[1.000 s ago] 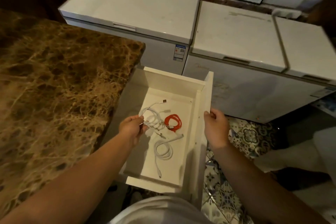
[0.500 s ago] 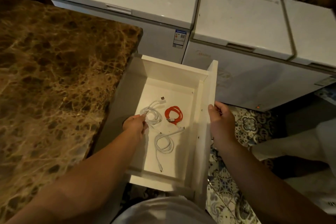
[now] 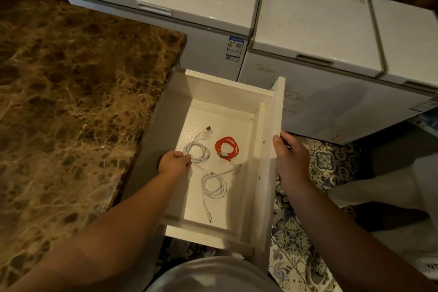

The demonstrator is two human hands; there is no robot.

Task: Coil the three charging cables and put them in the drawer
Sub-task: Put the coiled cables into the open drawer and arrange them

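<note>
Three coiled cables lie on the floor of the open white drawer (image 3: pixel 275 125). The upper white cable (image 3: pixel 198 149) is a loose round coil at the drawer's left side, its USB plug trailing up and to the right. The red cable (image 3: pixel 227 148) is a tighter, smaller coil just beside it on the right, with a metal plug at its lower edge. The lower white cable (image 3: pixel 214 187) is a loose coil nearer the person; one end runs down toward the near wall, the other reaches up and right to just below the red coil. The three coils sit close together.

The left hand (image 3: pixel 174 162) is inside the drawer, fingers closed and pinching the left edge of the upper white cable. The right hand (image 3: pixel 290 161) is closed over the top of the drawer's front panel, thumb on the inner face. The brown marble counter (image 3: pixel 71 102) lies to the left, white chest freezers (image 3: pixel 308 26) beyond.
</note>
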